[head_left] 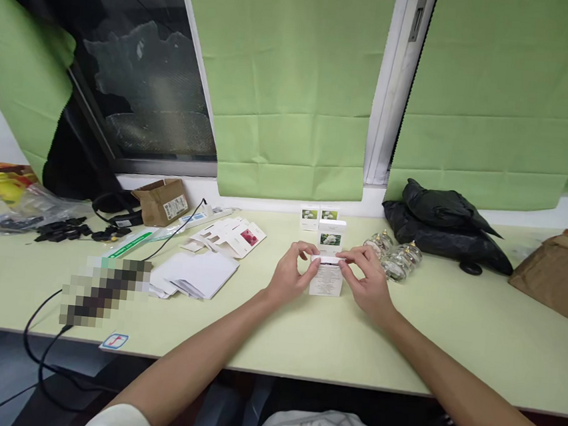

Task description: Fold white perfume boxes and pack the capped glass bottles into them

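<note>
At the centre of the frame I had both hands on a small white carton (326,281) standing upright on the pale green table (453,336). My left hand (292,275) curled round its left edge, fingers pinching the top flap; my right hand (368,281) closed on the right side likewise, thumb on the flap. The flap looked nearly tucked in, so I judged this carton almost done. Just behind it stood three finished boxes (331,233), upright with flower pictures. Right of them, small glass jars (396,256) waited unboxed, and at centre left flat carton blanks (231,236) lay unfolded, so much remained.
</note>
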Demonstrator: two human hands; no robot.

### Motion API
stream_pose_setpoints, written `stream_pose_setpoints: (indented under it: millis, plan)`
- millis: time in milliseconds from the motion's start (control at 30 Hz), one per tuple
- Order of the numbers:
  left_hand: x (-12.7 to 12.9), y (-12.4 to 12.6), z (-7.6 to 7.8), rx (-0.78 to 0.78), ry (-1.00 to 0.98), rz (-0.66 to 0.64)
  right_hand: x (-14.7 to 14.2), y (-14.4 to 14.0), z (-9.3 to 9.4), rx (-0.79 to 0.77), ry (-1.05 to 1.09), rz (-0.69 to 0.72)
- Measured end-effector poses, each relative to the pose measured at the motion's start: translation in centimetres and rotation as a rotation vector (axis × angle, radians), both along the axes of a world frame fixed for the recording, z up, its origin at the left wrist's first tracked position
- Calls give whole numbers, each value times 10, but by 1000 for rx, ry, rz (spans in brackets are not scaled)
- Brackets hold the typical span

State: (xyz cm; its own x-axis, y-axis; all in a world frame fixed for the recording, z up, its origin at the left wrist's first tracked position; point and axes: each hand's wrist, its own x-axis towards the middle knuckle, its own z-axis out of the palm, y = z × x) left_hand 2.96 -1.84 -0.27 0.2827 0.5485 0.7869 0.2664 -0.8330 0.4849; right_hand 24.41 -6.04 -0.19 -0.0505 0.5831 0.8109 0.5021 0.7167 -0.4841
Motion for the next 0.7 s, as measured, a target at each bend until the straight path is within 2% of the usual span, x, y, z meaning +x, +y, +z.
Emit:
stream_pose_setpoints:
  millis: [167,700]
  plan:
    - [0,-1,5,72,117,-12,0,1,0,0,-18,20]
    - [-2,-3,7,87,143,-39,2,2,1,-4,-69,43]
